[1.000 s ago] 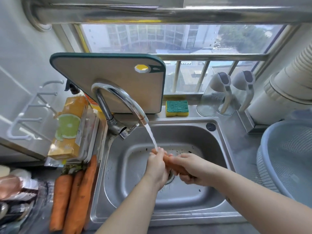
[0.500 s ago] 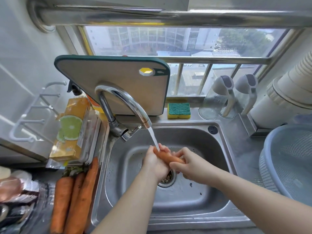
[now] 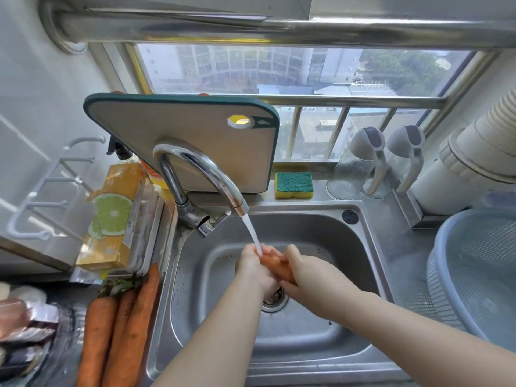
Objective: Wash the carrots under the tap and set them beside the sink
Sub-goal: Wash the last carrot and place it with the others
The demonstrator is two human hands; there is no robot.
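Note:
Over the steel sink (image 3: pixel 321 238), both hands hold one orange carrot (image 3: pixel 275 265) under the water running from the curved tap (image 3: pixel 206 174). My left hand (image 3: pixel 255 268) grips the carrot's left end, where the stream lands. My right hand (image 3: pixel 304 270) is wrapped round its right part, so only a short middle stretch shows. Three more carrots (image 3: pixel 117 328), dirty and with green tops, lie side by side on the counter left of the sink.
A cutting board (image 3: pixel 195 141) leans behind the tap, with a sponge (image 3: pixel 293 185) to its right. An orange box (image 3: pixel 111 219) stands at the left. Two glass dispensers (image 3: pixel 360 166) and a blue colander (image 3: pixel 480 277) stand at the right.
My hands have kept rubbing the carrot under the stream; the right hand has slid along it and now covers more of it. The camera has tilted slightly.

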